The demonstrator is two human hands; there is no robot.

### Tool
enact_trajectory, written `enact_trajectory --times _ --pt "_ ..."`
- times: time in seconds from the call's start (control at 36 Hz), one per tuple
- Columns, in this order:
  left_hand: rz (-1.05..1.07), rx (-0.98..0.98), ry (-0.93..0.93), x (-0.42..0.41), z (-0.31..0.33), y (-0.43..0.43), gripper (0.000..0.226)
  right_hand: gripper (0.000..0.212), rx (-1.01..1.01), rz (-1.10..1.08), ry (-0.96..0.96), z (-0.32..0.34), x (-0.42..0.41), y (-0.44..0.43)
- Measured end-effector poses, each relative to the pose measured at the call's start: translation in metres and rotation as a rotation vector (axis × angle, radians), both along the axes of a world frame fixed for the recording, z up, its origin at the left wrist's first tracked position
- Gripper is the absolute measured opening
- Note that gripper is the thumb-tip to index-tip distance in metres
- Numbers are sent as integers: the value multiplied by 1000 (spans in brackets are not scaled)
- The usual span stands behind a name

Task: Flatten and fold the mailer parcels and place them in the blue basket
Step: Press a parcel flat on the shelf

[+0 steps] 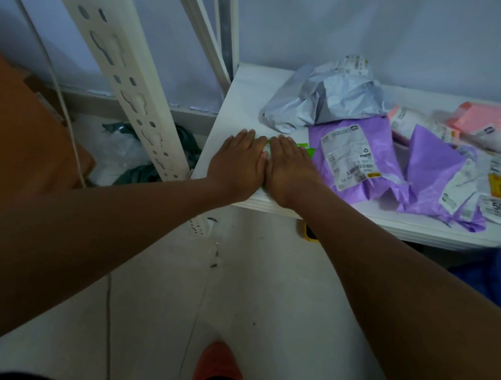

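Under both palms, at the near left corner of the white table (pixel 249 100), lies the green mailer (pixel 307 150). Only slivers of bright green show: one between the two sets of fingertips and a strip past the right hand's outer edge. Those slivers line up left to right along the table's front edge, so its long axis seems to run that way; which end is which I cannot tell, since the hands hide most of it. It lies flat.

The left hand (pixel 239 159) and right hand (pixel 289 168) rest on it side by side, thumbs touching, fingers straight and together, pointing away from the person. They press down and grip nothing.

Behind and right of the green mailer sits a crumpled grey mailer (pixel 323 103) with a label on top. Just right of the green mailer lies a purple mailer (pixel 361 162), label up, and beyond it a second purple mailer (pixel 434 179), creased. Farther right are pink mailers (pixel 491 120), blurred. Left of the green mailer, off the table, a white slotted rack upright (pixel 131 92) leans. Below it, on the floor, an orange shoe (pixel 219 362) shows.
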State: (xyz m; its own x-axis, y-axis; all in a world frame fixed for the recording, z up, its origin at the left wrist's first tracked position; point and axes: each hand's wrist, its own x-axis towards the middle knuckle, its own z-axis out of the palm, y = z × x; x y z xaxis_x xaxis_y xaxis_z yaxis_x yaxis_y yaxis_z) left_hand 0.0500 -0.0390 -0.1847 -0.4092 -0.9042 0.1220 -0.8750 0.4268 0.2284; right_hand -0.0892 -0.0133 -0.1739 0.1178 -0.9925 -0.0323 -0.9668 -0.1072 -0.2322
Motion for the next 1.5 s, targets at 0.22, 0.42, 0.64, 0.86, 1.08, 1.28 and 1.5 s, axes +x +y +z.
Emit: enact_trajectory --times 0.22,0.42,0.64,0.86,1.08,1.28,1.5 --pt "19 -45 -186 26 9 4 61 63 -7 129 -29 19 33 -24" --pt "-11 -44 -68 35 3 6 77 41 -260 193 -190 -3 45 -21" --pt "8 -48 -1 32 -6 -2 56 52 -259 123 -276 -21 29 -34" --pt "27 163 56 24 4 -30 56 59 -281 -44 -378 -15 32 -46" --pt "33 36 82 24 -3 -26 69 35 -643 -1 -264 -14 35 -34" --pt "30 15 66 25 -2 -26 66 29 -619 -18 -180 -20 36 -35" --pt "115 -5 17 25 -8 -31 62 37 -574 28 -218 -23 34 -35"
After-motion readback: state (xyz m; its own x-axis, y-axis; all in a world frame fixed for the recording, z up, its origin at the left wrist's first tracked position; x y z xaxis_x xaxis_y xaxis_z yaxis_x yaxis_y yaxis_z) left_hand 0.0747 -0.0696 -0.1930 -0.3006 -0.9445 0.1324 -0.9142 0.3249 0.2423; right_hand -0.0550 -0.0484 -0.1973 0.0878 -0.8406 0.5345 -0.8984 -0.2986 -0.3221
